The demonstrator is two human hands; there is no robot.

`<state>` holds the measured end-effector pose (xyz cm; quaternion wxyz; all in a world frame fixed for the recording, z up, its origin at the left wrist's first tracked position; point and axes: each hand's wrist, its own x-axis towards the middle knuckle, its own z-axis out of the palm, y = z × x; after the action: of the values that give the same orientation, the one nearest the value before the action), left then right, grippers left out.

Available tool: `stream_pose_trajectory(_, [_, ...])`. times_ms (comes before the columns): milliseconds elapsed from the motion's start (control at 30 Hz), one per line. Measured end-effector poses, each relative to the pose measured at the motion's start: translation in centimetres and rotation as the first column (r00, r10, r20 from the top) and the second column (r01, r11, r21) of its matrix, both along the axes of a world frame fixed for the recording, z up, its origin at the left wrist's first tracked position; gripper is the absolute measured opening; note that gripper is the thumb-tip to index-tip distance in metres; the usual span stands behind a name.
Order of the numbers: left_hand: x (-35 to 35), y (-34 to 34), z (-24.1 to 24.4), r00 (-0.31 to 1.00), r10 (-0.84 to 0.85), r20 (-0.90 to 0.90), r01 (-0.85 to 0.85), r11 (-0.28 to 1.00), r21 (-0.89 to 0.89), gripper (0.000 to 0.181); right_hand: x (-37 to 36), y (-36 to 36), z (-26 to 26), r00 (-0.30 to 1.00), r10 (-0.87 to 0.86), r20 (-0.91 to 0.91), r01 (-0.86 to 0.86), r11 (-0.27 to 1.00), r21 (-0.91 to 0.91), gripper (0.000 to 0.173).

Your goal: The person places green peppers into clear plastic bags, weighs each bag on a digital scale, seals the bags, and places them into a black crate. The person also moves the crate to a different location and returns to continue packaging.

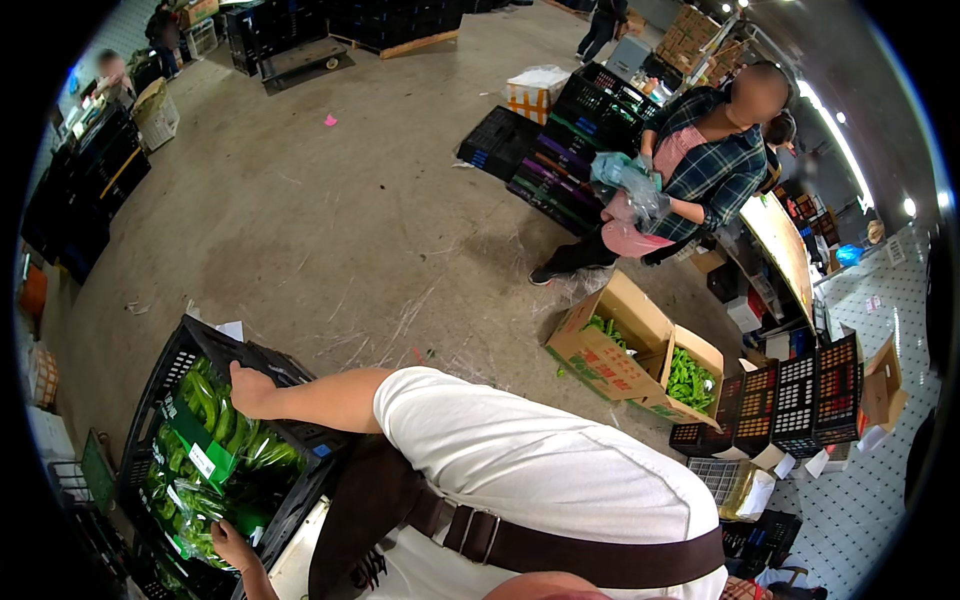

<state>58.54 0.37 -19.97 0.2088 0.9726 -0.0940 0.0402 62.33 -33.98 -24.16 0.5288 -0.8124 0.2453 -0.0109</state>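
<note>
A black plastic crate (154, 390) in front of me holds several clear plastic bags of long green peppers (202, 397), with green printed bands and white labels. My right hand (253, 390) is curled at the inner side of the crate's wall, against the upper bag; its fingertips are partly hidden. Lower down, my left hand (231, 545) has its fingers bent onto the clear plastic of a nearer bag of green vegetables (196, 504). That bag lies among the others inside the crate.
At the right stands an open cardboard box (607, 367) with loose green peppers (690, 379). Beyond it, a co-worker (705, 165) holds clear plastic bags (634, 187). Black crates (776, 405) are stacked at right. Plastic scraps litter the concrete floor (300, 225).
</note>
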Motion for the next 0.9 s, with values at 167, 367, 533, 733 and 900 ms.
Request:
stream_pose_trajectory(167, [-0.2,0.0,0.1,1.000,0.007,-0.013,-0.007,0.999,0.031,0.033,-0.3,-0.8,2.0,0.998,0.045,-0.042,-0.044,0.999,0.021,0.045])
stream_pose_trajectory(367, [-0.9,-1.3,0.8,0.999,-0.013,0.041,0.014,1.000,-0.022,0.034,-0.4,-0.9,1.7,0.999,0.022,-0.031,-0.023,1.000,-0.013,0.040])
stream_pose_trajectory(533, [-1.0,-1.0,0.4,1.000,0.022,-0.016,-0.022,1.000,0.004,0.033,-1.5,-2.2,3.4,0.998,0.050,-0.042,-0.048,0.998,0.046,0.041])
stream_pose_trajectory(733, [-5.5,-0.8,3.8,0.988,0.135,-0.079,-0.138,0.990,-0.024,0.033,-1.0,1.0,2.0,0.992,0.120,-0.043,-0.122,0.991,-0.048,0.058])
stream_pose_trajectory(900, [-14.7,-5.6,9.2,0.882,0.444,-0.155,-0.465,0.874,-0.140,0.034,-7.1,-0.4,3.5,0.978,0.191,0.084,-0.176,0.970,-0.165,0.028])
